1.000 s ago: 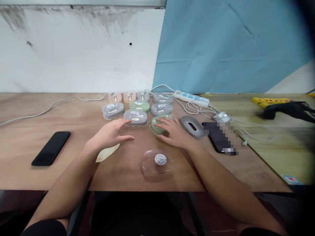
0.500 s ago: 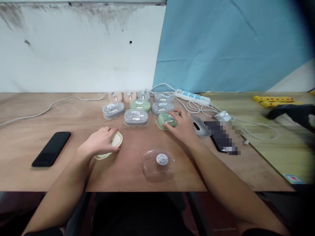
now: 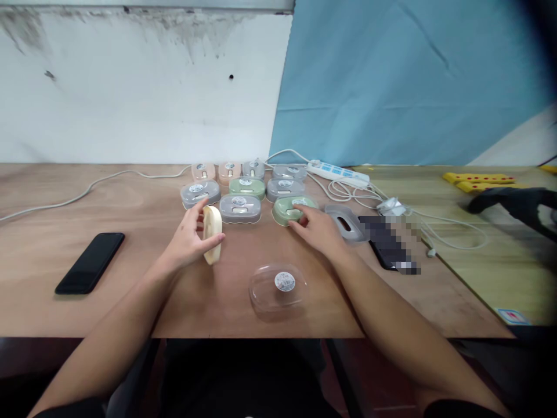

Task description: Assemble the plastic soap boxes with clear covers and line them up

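My left hand [image 3: 189,235] grips a cream oval soap dish [image 3: 213,235], tipped on edge above the table, with the thumb at its near end and the fingers at the far side. At the front right of the group, a green soap dish [image 3: 292,209] with a clear labelled cover lies flat. My right hand [image 3: 319,229] is at its right end, thumb and fingers apart, the fingertips at or touching it. Between my forearms a loose clear cover [image 3: 278,290] with a round label rests on the table.
Several covered grey, green and peach dishes [image 3: 240,208] stand at the back. A grey slotted piece [image 3: 348,223] lies right of my right hand, beside a dark phone [image 3: 383,255]. Another phone [image 3: 90,263] lies left. Behind are a power strip [image 3: 338,173] and white cables [image 3: 348,190].
My left hand has raised the cream dish from the table and turned it on edge, moving right and away from me. My right hand has drawn back slightly from over the green dish.
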